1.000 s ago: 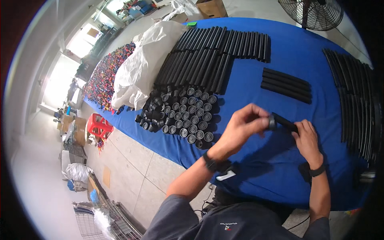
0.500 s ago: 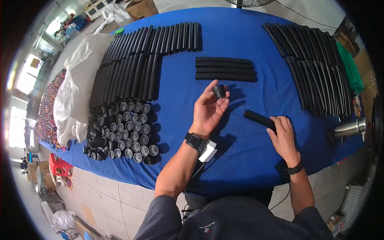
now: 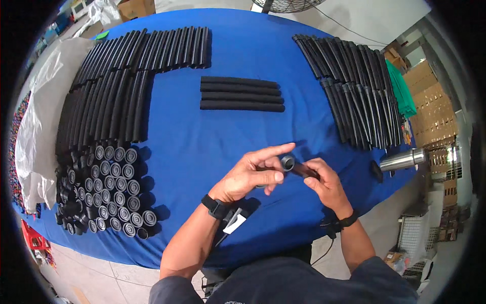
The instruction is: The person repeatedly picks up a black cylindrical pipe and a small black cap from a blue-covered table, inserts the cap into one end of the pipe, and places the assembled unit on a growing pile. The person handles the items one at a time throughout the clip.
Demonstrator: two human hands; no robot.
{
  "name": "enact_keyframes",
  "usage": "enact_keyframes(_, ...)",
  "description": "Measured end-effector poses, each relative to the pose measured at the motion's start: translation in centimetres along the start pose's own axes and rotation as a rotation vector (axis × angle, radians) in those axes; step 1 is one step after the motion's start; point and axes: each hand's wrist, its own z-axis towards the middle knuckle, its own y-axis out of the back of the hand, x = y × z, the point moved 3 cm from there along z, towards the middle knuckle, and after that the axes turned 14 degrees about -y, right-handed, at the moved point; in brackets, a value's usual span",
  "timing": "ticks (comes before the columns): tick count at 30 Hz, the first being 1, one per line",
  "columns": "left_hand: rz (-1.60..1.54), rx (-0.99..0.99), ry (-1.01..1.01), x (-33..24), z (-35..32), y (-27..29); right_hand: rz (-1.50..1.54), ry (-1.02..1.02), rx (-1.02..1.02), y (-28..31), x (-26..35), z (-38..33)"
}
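Observation:
In front of me, my left hand (image 3: 248, 175) is curled with thumb and fingers around a black round cap (image 3: 288, 162), its hollow rim showing at the fingertips. My right hand (image 3: 326, 185) grips a short black tube (image 3: 304, 171), which points left at the cap. Cap and tube meet or nearly meet; whether one sits inside the other I cannot tell. Beyond my hands, several black foam-like tubes (image 3: 242, 93) lie side by side. To the left stand several black round caps (image 3: 115, 182), some in rows and some in a loose heap.
Rows of black tubes (image 3: 109, 104) cover the far left of the blue cloth (image 3: 233, 137); more black rods (image 3: 354, 86) lie at the right. A steel flask (image 3: 403, 160) lies near the right edge. White plastic sheeting (image 3: 43, 121) hangs at the left; a fan (image 3: 293, 5) stands behind.
My hands have come together, bringing cap and tube close to each other. The right hand has lifted the tube off the cloth and turned it. The view has shifted right.

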Motion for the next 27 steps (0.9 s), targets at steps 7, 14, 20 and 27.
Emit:
enact_keyframes(7,-0.096,0.068,0.02,0.0,-0.4,0.3,-0.143,0.113,-0.022,-1.5,1.7,-0.1)
enact_keyframes(14,-0.132,0.043,0.004,0.0,-0.4,0.6,-0.215,0.062,-0.057,-1.2,1.2,-0.3)
enact_keyframes(20,-0.144,0.035,0.004,0.1,-0.4,0.8,-0.146,0.069,0.053,-1.2,3.4,0.1)
enact_keyframes(27,-0.078,-0.081,-0.064,0.2,0.0,1.3,-0.211,0.086,-0.137,-0.5,5.1,1.0)
